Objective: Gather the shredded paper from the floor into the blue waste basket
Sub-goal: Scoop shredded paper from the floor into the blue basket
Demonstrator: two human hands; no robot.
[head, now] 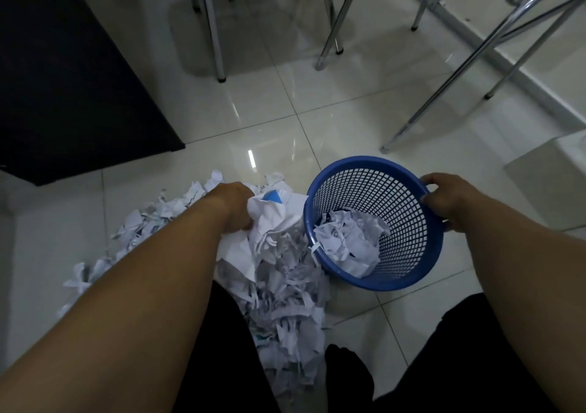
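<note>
A blue mesh waste basket is tilted toward the left on the white tiled floor, with crumpled white paper inside it. My right hand grips its right rim. A pile of shredded white paper spreads over the floor from the centre toward the lower left, touching the basket's left rim. My left hand is curled into the top of that pile and grips a bunch of paper; its fingers are hidden in the paper.
A dark cabinet or mat fills the upper left. Chrome chair and table legs stand behind and at the upper right. A white ledge lies at the right. My dark-clothed legs frame the pile below.
</note>
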